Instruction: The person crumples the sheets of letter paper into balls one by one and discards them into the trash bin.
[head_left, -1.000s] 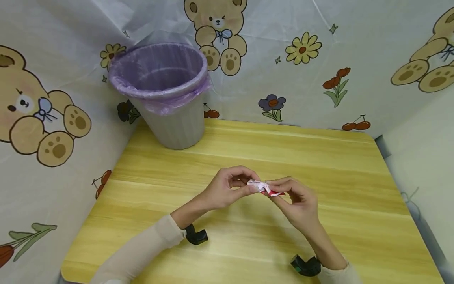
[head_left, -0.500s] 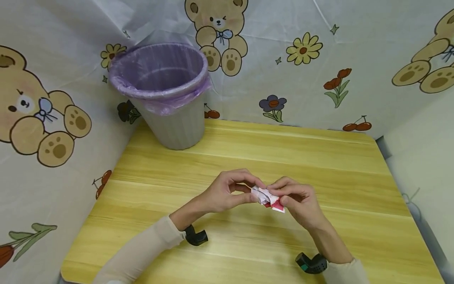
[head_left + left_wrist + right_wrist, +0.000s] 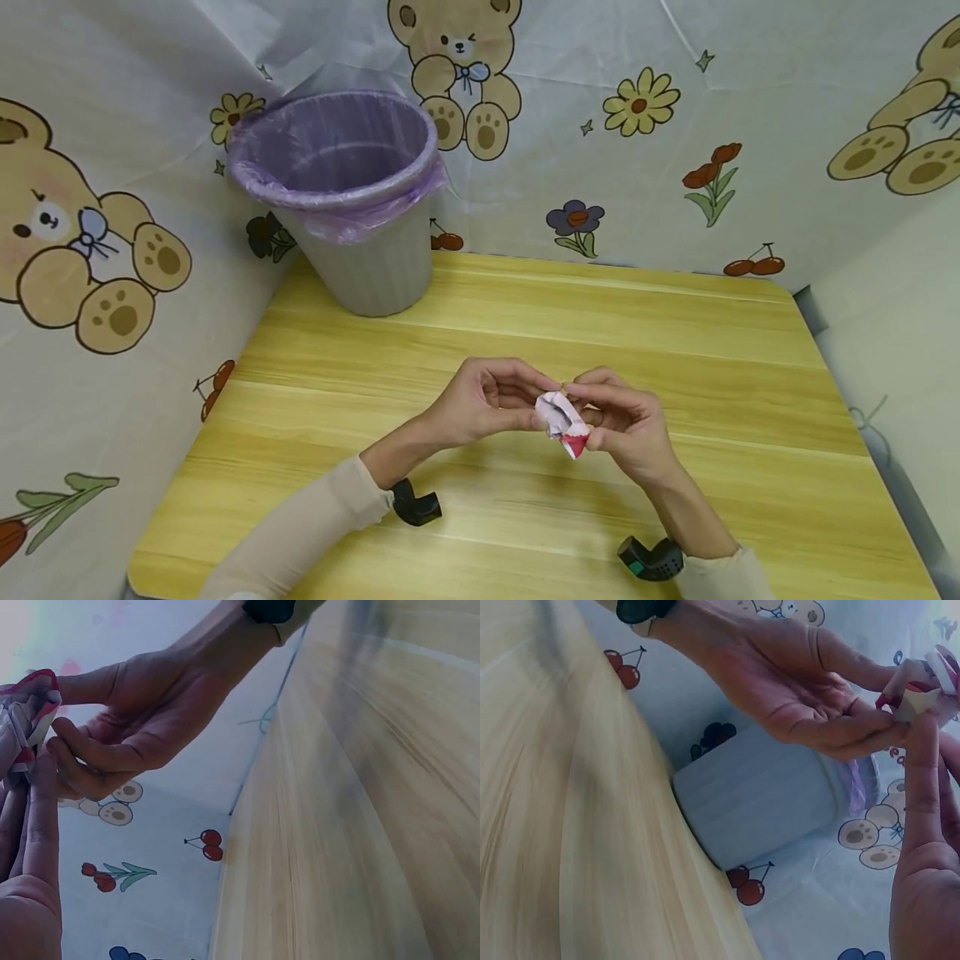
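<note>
A small crumpled white-and-red wrapper (image 3: 558,417) is held up between both hands over the table. My left hand (image 3: 480,400) pinches its left side between thumb and fingers. My right hand (image 3: 630,425) has its thumb at the red end, with the index fingertip near the top edge. In the right wrist view, a pale tan piece (image 3: 917,705) shows at the fingertips beside the wrapper's red edge. The left wrist view shows the wrapper (image 3: 31,712) with folds and a red rim, the fingers partly covering it.
A grey trash bin (image 3: 375,267) lined with a purple bag (image 3: 360,217) stands at the table's back left. The wood-grain table (image 3: 675,333) meets a cloth backdrop (image 3: 517,200) printed with bears and flowers. Black devices (image 3: 416,504) are worn at both wrists.
The wrapper has turned, so its red end now points down toward the person. My right thumb has shifted lower, and the fingertips of both hands now meet near the wrapper's top.
</note>
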Demonstrator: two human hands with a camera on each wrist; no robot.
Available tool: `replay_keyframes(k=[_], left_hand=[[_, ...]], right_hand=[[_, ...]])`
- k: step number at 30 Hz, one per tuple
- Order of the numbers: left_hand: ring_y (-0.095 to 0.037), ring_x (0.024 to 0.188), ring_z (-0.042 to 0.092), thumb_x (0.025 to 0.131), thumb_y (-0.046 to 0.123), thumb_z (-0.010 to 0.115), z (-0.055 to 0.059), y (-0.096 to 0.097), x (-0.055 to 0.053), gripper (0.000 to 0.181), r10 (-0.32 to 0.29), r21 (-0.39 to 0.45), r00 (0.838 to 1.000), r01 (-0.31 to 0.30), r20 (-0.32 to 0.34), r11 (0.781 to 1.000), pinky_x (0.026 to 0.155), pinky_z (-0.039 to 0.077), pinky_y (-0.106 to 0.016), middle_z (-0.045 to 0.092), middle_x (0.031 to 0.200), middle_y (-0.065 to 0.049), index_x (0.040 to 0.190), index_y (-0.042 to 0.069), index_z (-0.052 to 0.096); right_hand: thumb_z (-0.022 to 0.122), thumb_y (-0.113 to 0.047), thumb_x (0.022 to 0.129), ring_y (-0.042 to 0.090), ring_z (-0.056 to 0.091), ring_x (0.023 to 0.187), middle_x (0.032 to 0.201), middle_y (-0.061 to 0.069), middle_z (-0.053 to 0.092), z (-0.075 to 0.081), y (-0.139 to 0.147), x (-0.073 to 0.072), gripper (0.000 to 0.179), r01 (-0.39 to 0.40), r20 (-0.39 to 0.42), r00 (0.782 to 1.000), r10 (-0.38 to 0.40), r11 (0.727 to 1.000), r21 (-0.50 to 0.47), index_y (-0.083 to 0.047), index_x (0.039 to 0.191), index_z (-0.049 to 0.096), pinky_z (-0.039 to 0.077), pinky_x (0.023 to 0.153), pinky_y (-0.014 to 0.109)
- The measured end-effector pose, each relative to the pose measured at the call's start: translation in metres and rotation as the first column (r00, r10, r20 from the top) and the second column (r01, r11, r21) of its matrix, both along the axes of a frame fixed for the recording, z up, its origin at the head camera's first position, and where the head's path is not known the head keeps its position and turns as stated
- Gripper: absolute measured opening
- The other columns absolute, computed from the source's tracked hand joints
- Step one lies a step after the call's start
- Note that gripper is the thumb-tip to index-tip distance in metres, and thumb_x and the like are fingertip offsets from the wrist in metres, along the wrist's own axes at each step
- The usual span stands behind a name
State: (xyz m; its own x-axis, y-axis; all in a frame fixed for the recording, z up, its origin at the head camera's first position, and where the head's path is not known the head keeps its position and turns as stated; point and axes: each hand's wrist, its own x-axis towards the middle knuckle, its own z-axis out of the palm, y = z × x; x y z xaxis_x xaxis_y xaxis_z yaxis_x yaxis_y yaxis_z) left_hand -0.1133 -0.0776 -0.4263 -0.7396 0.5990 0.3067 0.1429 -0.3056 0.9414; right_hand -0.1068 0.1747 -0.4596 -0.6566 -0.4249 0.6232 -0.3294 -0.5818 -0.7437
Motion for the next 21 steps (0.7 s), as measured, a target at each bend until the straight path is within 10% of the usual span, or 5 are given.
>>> replay_keyframes(k=[13, 21], left_hand=[[-0.009, 0.099, 0.079, 0.089, 0.017, 0.089, -0.009, -0.005, 0.005, 0.048, 0.005, 0.073, 1.0, -0.006, 0.022, 0.997, 0.087, 0.068, -0.029, 0.067, 0.113, -0.048, 0.107, -0.022, 0.067], [-0.008, 0.099, 0.079, 0.09, 0.01, 0.087, -0.014, -0.002, 0.009, 0.046, 0.015, 0.152, 1.0, -0.015, 0.001, 0.988, 0.085, 0.067, -0.025, 0.081, 0.108, 0.009, 0.101, -0.027, 0.062]], right_hand=[[0.081, 0.016, 0.085, 0.025, 0.076, 0.115, 0.13, 0.019, 0.076, -0.004, -0.012, 0.004, 0.042, 0.022, -0.106, 0.994, -0.022, 1.0, -0.002, 0.02, 0.125, 0.069, 0.067, 0.092, 0.032], [0.082, 0.015, 0.084, 0.022, 0.075, 0.118, 0.131, 0.017, 0.077, -0.001, -0.018, 0.013, 0.04, 0.109, -0.123, 0.987, -0.107, 0.994, 0.012, 0.017, 0.122, 0.071, 0.065, 0.096, 0.028]])
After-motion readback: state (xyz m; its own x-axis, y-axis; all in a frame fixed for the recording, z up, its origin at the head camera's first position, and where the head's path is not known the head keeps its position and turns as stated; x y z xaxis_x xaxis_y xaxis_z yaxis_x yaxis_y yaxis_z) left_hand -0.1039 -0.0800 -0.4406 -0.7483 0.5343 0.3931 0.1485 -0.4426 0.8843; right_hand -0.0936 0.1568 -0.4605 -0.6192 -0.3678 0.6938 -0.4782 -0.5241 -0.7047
